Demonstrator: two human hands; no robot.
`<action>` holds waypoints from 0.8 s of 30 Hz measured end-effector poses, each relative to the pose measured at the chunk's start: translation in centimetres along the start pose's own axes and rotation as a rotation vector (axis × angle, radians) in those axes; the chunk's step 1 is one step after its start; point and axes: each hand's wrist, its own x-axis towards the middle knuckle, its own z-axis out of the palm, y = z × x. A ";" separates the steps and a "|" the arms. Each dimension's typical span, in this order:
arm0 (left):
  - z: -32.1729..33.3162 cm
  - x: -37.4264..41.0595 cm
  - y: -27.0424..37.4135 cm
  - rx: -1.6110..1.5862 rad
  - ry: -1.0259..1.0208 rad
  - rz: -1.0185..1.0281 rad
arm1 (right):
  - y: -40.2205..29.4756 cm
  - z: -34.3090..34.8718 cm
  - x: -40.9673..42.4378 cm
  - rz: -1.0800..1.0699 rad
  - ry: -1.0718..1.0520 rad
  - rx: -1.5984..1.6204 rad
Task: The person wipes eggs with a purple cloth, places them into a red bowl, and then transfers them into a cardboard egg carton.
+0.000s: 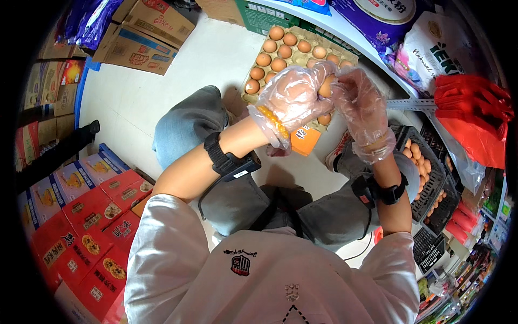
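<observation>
My left hand, in a clear plastic glove, holds a brown egg between its fingers, above the near part of a pulp egg tray. Close beside it, at the egg's right side, is my right hand, also gloved, with its fingers bent; whether it touches the egg or pinches something small I cannot tell. Many brown eggs sit in the tray's cups, and my hands cover part of it. An orange printed card or box lies on the floor just below the tray.
Black plastic crates with brown eggs stand to the right of my knee. A white shelf with bags runs along the upper right, where red plastic bags hang. Cardboard boxes stand upper left; red cartons are stacked lower left.
</observation>
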 end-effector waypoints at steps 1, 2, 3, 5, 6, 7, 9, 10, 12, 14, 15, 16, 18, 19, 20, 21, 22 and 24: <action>0.1 0.1 -0.1 -0.013 0.003 0.021 | 0.2 -0.1 0.1 -0.022 -0.004 -0.032; 0.3 0.2 -0.2 -0.026 0.008 0.042 | 0.4 -0.2 0.0 0.008 0.006 -0.053; 0.4 0.2 -0.4 -0.030 0.014 0.056 | 0.6 -0.1 0.0 0.033 0.011 -0.065; -0.1 0.4 0.2 -0.015 -0.043 0.026 | 1.0 0.3 0.1 0.047 0.003 -0.091; 0.6 0.3 -0.5 -0.004 0.017 0.074 | 1.8 0.3 0.2 0.043 -0.012 -0.115; 1.4 -0.1 -1.3 0.013 0.083 0.118 | 2.1 0.4 0.3 0.029 -0.034 -0.136; 2.3 -0.1 -1.8 0.037 0.160 0.163 | 2.0 0.6 0.1 -0.010 -0.033 -0.108; 2.9 -0.1 -2.1 0.054 0.140 0.144 | 2.0 0.9 0.0 0.001 -0.030 -0.115; 2.7 0.0 -1.9 -0.048 0.141 0.225 | 2.0 0.7 -0.3 0.031 -0.029 -0.168; 3.3 -0.4 -2.1 -0.018 0.145 0.196 | 2.0 1.1 -0.5 -0.041 -0.050 -0.281; 4.9 0.0 -2.7 0.091 0.107 0.089 | 2.1 1.1 -0.6 -0.114 -0.029 -0.370; 5.6 -0.3 -3.0 0.083 0.148 0.095 | 2.5 1.1 -0.7 -0.123 -0.050 -0.373; 5.0 -0.5 -2.4 0.066 0.110 0.067 | 3.3 0.8 -1.0 -0.077 -0.042 -0.347; 3.6 -0.8 -1.2 0.067 0.047 0.002 | 3.6 0.6 -1.0 -0.040 -0.041 -0.302; 3.0 -1.1 -1.0 0.061 0.038 0.009 | 3.6 0.6 -1.0 -0.020 -0.047 -0.382; 2.5 -1.4 -0.8 0.051 0.031 0.020 | 3.2 0.6 -1.0 -0.071 -0.053 -0.422; 2.5 -1.7 -1.7 0.035 0.076 0.105 | 2.7 0.9 -1.0 -0.116 -0.055 -0.461; 3.8 -1.9 -2.2 0.007 0.208 0.128 | 3.2 1.3 -0.9 -0.145 -0.063 -0.586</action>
